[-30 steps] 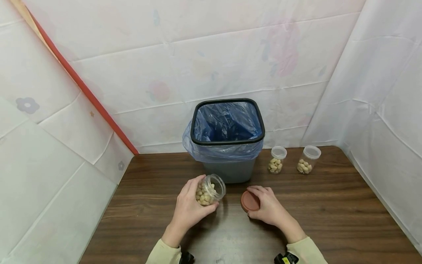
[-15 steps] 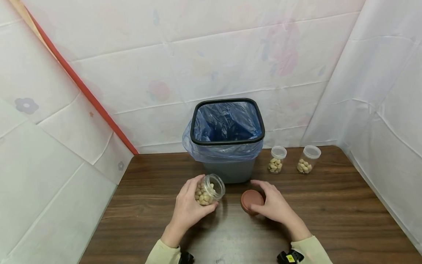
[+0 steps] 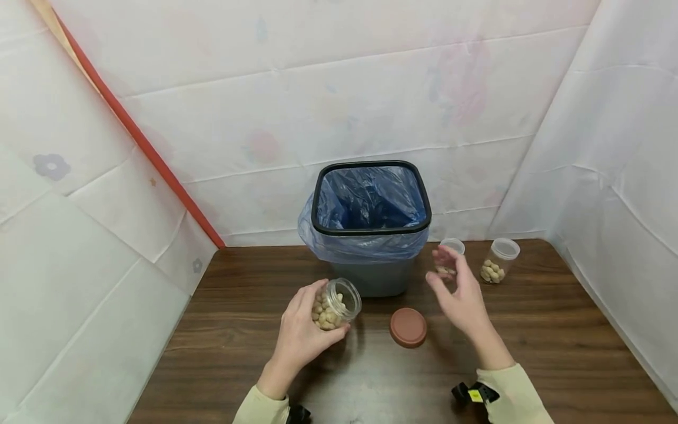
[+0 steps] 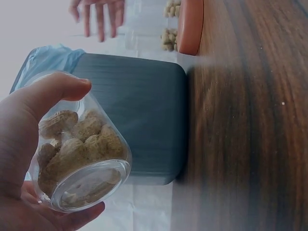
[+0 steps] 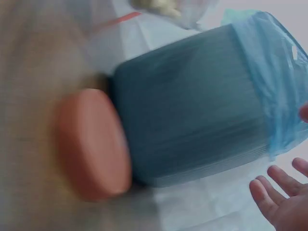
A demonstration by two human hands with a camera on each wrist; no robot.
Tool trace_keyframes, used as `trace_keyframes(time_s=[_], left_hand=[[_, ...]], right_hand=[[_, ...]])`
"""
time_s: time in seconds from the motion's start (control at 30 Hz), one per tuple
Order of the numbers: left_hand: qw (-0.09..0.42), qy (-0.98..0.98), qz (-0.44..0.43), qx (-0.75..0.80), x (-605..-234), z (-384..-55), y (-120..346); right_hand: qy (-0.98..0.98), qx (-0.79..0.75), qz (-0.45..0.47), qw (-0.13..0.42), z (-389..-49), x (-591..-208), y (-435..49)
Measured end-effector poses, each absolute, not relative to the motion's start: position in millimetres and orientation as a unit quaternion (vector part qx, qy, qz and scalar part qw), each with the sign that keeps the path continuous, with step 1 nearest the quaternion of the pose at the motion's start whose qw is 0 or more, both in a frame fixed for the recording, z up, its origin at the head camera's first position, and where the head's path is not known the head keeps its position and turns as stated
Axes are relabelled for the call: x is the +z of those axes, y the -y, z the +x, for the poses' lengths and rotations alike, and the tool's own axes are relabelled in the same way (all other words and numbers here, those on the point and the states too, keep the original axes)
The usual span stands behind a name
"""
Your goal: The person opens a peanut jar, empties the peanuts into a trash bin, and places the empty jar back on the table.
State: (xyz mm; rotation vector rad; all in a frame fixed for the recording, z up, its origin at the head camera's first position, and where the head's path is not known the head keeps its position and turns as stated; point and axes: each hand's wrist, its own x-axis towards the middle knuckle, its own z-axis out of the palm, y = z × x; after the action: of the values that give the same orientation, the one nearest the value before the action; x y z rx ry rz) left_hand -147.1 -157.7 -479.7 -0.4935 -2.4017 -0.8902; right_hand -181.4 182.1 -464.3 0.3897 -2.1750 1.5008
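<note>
My left hand (image 3: pixel 303 330) grips a clear jar (image 4: pixel 96 173) of unshelled peanuts (image 4: pixel 79 149), tilted with its uncovered mouth toward the right. Up off the table, my right hand (image 3: pixel 459 294) holds nothing, its fingers spread and slightly bent. A reddish-brown round lid (image 3: pixel 408 327) lies flat on the table to the left of that hand. Beyond the right hand stands a small clear jar (image 3: pixel 453 245) with peanuts, partly covered by the fingers in the head view. To its right is a second small jar (image 3: pixel 500 259), also part filled with peanuts.
A grey bin (image 3: pixel 373 280) with a black rim and a blue bag liner (image 3: pixel 365 250) stands at the table's back edge, just beyond the large jar. The dark wooden table (image 3: pixel 238 306) meets white sheeting (image 3: pixel 291 118) behind and at both sides.
My right hand has let go of the reddish-brown lid, leaving it on the table, and has moved right and up toward the small jars. The left hand keeps its hold on the jar.
</note>
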Motion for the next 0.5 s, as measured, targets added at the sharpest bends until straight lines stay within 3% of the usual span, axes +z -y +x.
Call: trace_keyframes(time_s=[0.2, 0.5], left_hand=[[0.256, 0.889, -0.181, -0.334, -478.7, -144.9, 157.3], [0.258, 0.888, -0.185, -0.333, -478.4, -145.6, 156.8]], right_hand=[[0.780, 0.560, 0.143, 0.238, -208.3, -422.2, -185.4], [0.788, 0.561, 0.166, 0.190, -244.4, -388.6, -185.0]])
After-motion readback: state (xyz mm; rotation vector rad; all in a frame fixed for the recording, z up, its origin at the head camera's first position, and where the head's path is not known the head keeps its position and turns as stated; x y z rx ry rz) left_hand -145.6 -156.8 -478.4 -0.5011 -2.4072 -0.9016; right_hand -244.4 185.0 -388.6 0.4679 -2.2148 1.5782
